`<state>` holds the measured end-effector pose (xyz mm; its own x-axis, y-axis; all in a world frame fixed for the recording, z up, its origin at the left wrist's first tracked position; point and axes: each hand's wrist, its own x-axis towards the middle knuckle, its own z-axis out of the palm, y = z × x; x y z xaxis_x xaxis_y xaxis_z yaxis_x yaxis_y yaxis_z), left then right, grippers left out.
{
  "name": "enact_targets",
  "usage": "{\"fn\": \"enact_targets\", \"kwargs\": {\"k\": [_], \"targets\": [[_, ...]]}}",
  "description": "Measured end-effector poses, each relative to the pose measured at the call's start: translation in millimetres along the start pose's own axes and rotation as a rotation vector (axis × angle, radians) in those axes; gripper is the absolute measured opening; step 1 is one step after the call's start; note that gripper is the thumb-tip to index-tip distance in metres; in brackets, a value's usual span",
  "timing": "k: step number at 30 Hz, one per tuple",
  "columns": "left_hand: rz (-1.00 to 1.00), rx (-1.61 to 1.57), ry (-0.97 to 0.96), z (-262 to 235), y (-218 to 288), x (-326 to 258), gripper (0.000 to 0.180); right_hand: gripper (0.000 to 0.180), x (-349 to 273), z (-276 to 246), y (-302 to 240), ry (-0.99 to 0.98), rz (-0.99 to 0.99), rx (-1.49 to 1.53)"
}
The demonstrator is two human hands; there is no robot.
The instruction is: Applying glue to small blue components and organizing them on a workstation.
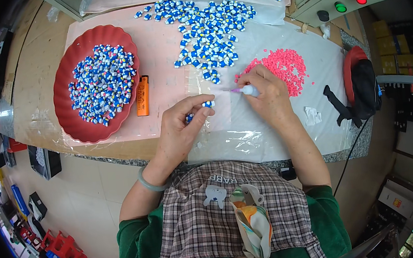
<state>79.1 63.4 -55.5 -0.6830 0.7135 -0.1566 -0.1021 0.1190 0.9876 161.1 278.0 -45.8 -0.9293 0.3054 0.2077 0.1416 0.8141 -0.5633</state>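
Note:
My left hand (181,124) pinches a small blue-and-white piece (208,104) between thumb and forefinger, and more such pieces show in the curled fingers behind. In my right hand (267,93) is a small glue bottle (249,90) with a purple tip, its thin nozzle aimed left toward the pinched piece but apart from it. Beside the right hand lies a spread of tiny pink pieces (290,68). Beyond both hands, a large heap of blue-and-white pieces (207,34) covers the sheet. A red scalloped bowl (60,93) at the left holds many blue-and-white pieces, some with pink on them.
An orange lighter (143,98) lies right of the bowl. Plastic sheeting (247,142) covers the worktop. A grey machine box with green and red buttons (341,6) stands at the back right. Near the right edge are a black bag (364,86) and a crumpled white scrap (312,115).

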Motion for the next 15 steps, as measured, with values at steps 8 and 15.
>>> {"fn": "enact_targets", "kwargs": {"k": [8,15], "targets": [[0.020,-0.018,0.007,0,1,0,0.025,0.022,2,-18,17,-0.207,-0.051,0.231],[0.002,0.009,0.005,-6,0,0,0.025,0.023,-6,-10,6,-0.118,-0.042,0.128]]}}
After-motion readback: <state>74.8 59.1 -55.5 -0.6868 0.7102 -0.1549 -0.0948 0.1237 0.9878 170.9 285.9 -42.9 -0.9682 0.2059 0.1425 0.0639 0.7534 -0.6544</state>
